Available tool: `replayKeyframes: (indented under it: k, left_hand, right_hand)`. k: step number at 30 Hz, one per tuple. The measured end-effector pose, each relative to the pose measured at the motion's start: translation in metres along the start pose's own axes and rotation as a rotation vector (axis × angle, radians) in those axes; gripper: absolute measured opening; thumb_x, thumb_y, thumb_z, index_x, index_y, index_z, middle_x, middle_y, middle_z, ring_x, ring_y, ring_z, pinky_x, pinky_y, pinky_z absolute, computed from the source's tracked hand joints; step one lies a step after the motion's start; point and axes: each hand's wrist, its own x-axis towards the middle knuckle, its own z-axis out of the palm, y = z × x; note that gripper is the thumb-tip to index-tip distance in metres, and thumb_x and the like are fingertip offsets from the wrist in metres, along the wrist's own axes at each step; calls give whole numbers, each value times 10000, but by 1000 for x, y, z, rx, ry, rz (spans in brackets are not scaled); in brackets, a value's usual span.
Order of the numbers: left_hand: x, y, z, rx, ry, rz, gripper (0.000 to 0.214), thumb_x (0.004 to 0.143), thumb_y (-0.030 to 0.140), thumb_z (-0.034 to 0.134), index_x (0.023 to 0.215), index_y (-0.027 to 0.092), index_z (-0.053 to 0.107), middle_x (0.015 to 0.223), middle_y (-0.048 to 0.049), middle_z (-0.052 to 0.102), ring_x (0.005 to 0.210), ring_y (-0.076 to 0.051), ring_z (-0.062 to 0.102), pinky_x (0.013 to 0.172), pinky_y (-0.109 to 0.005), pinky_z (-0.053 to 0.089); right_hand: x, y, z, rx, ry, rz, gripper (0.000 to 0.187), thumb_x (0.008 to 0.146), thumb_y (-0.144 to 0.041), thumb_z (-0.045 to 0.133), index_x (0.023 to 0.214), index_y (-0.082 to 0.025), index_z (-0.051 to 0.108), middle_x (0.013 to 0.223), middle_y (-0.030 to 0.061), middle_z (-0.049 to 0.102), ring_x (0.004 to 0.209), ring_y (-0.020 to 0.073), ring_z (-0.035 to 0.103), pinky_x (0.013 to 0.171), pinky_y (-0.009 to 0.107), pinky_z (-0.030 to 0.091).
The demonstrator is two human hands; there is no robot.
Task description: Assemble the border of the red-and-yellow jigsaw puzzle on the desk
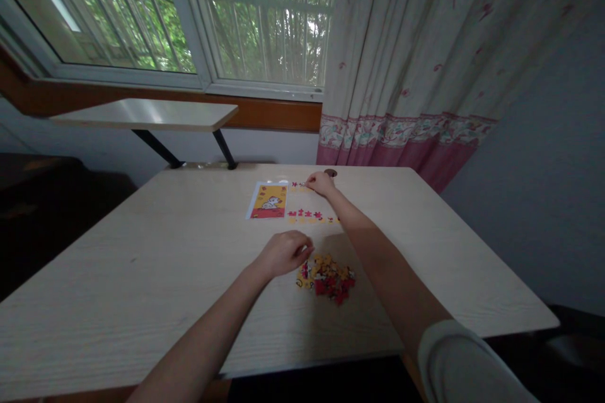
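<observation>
My right hand [322, 183] reaches to the far part of the table, fingers pinched at a small jigsaw puzzle piece in the top row. That far row of pieces [295, 184] runs just right of a picture card [269, 203] showing a white animal on yellow and red. Below it lies a second group of red and yellow pieces [305, 215], partly covered by my right forearm. Nearer, my left hand [286, 253] hovers with curled fingers by the left edge of a heap of loose puzzle pieces [333, 278]; whatever its fingertips hold is hidden.
The pale wooden table [165, 277] has a round dark cable hole [331, 172] near its back edge. A raised shelf [146, 114] on black legs stands at the back left. Behind are a barred window and a patterned curtain [401, 75].
</observation>
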Motion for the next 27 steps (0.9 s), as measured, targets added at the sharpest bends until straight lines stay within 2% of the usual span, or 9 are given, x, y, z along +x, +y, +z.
replayKeyframes:
  k: [5, 9, 12, 15, 17, 21, 27]
  left_hand:
    - [0, 2, -3, 23, -5, 0, 206, 869, 258, 455, 822, 180, 640, 703, -30, 613, 649, -143, 550, 613, -230, 404]
    - [0, 1, -4, 31, 3, 4, 210, 871, 251, 449, 810, 176, 636, 715, -36, 617, 656, -146, 552, 619, -235, 404]
    - [0, -2, -3, 23, 15, 10, 213, 875, 258, 445, 805, 182, 631, 737, -40, 624, 688, -150, 560, 639, -236, 407]
    - [1, -3, -1, 22, 8, 5, 208, 872, 265, 448, 805, 187, 629, 749, -39, 626, 707, -153, 563, 654, -237, 412]
    - [1, -3, 0, 22, -5, 6, 205, 870, 263, 446, 819, 187, 630, 753, -37, 624, 713, -155, 564, 660, -241, 419]
    - [0, 0, -2, -12, -32, 44, 209, 864, 239, 449, 945, 201, 637, 845, -46, 623, 815, -170, 573, 735, -260, 438]
    - [-4, -5, -17, -85, -81, 42, 265, 803, 175, 504, 1025, 209, 645, 906, -53, 583, 893, -193, 547, 778, -293, 444]
  right_hand:
    - [-17, 0, -14, 57, 39, -50, 214, 790, -326, 583, 906, -195, 706, 917, 51, 709, 846, 174, 629, 747, 262, 445]
    - [-56, -1, -32, 111, 61, -155, 190, 822, -268, 552, 917, -197, 701, 916, 26, 707, 841, 136, 624, 760, 231, 441]
    - [-100, 0, -43, 161, 46, -397, 146, 811, -254, 579, 857, -196, 706, 877, 35, 709, 827, 146, 626, 784, 262, 442]
    - [-143, 3, -48, 133, -64, -636, 116, 815, -247, 589, 808, -209, 698, 800, 19, 707, 783, 138, 627, 781, 269, 437]
    - [-166, 5, -48, 119, -109, -736, 96, 813, -229, 595, 818, -214, 689, 788, 12, 699, 762, 128, 624, 773, 263, 435]
    - [-188, 11, -43, 95, -113, -744, 91, 808, -253, 606, 831, -214, 685, 750, 10, 675, 721, 124, 606, 735, 256, 434]
    - [-194, 15, -41, 135, -101, -685, 124, 826, -286, 590, 832, -204, 683, 765, 19, 660, 750, 130, 593, 746, 263, 434]
